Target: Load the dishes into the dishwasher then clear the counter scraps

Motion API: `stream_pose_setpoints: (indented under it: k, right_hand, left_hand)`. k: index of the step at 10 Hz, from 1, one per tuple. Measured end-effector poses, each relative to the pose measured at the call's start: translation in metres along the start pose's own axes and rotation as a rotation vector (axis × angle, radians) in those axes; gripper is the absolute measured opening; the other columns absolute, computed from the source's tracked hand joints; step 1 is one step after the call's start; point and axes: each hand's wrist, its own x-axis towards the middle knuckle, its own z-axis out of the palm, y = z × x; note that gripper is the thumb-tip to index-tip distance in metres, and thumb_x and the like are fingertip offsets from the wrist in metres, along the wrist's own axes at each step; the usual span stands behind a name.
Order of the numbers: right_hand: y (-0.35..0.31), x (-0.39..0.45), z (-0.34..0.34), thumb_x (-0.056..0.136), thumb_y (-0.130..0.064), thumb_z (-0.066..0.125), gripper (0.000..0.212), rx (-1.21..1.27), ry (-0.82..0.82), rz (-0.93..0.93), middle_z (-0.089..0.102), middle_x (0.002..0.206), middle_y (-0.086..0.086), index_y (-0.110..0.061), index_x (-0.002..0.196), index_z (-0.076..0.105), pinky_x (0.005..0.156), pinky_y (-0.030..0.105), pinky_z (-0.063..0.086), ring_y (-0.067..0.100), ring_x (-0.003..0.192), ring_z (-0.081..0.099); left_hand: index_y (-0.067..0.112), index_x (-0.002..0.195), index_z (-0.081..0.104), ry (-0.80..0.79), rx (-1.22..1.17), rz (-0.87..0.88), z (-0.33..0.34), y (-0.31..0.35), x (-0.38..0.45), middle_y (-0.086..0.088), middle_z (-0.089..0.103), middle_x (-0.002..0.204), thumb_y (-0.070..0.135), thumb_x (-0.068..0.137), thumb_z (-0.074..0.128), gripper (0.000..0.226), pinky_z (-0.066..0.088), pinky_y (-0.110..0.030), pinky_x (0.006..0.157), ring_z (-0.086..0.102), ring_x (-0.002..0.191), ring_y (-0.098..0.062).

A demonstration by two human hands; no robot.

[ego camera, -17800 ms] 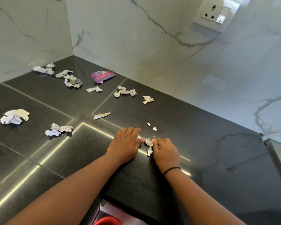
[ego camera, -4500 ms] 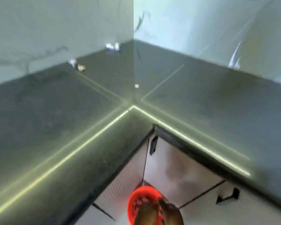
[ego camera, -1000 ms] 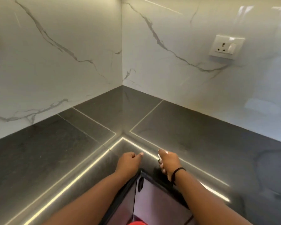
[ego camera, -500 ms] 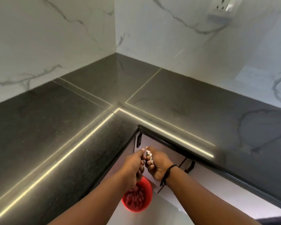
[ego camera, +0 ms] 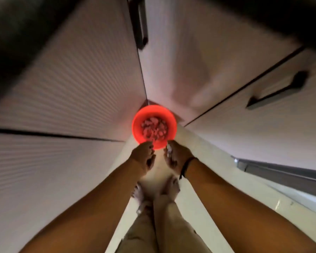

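Two hands hang side by side above a red bin (ego camera: 135, 123) that stands on the pale floor (ego camera: 199, 207), tucked into the inside corner where two runs of white cabinets (ego camera: 62, 88) meet. The view looks almost straight down, so the person's forearms, trouser legs and bare feet (ego camera: 169, 187) also show. The bin already holds a heap of small crumpled paper scraps (ego camera: 154, 127).

The left hand (ego camera: 143, 158) has its fingers loosely curled just over the near rim; blur hides whether it holds anything. The right hand (ego camera: 175, 157), with a dark band at the wrist, is cupped, and a few whitish scraps (ego camera: 169, 149) sit against its fingers. Both are held low and close to the rim, most likely so the light paper falls inside rather than drifting onto the floor.

A dark strip of worktop edge (ego camera: 16, 24) crosses the upper corners; its surface is out of sight. Black handles (ego camera: 139, 22) mark the cabinet fronts. Judging by the full bin, the scrap clearing appears close to finished.
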Motion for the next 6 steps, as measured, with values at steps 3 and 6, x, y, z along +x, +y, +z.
stream_pose_setpoints:
  k: [3, 6]
  right_hand:
    - [-0.023, 0.087, 0.037, 0.097, -0.026, 0.041, 0.034, -0.264, 0.005, -0.114, 0.057, 0.06, 0.005, -0.023, 0.068, 0.059, 0.074, 0.041, 0.046, 0.018, 0.06, 0.056]
    - [-0.02, 0.08, 0.021, 0.089, -0.042, 0.059, 0.064, -0.474, 0.259, -0.31, 0.051, 0.13, 0.016, -0.007, 0.135, 0.032, 0.092, 0.039, 0.045, 0.029, 0.105, 0.053]
  left_hand:
    - [0.016, 0.096, 0.057, 0.028, -0.15, 0.077, 0.01, 0.02, 0.074, 0.001, 0.061, 0.066, 0.052, 0.096, 0.039, 0.041, 0.05, -0.022, 0.056, 0.057, 0.06, -0.01]
    - [0.012, 0.136, 0.046, 0.093, 0.158, 0.292, 0.016, 0.036, 0.031, -0.002, 0.052, 0.117, 0.051, 0.101, 0.027, 0.056, 0.027, -0.027, 0.083, 0.047, 0.114, -0.018]
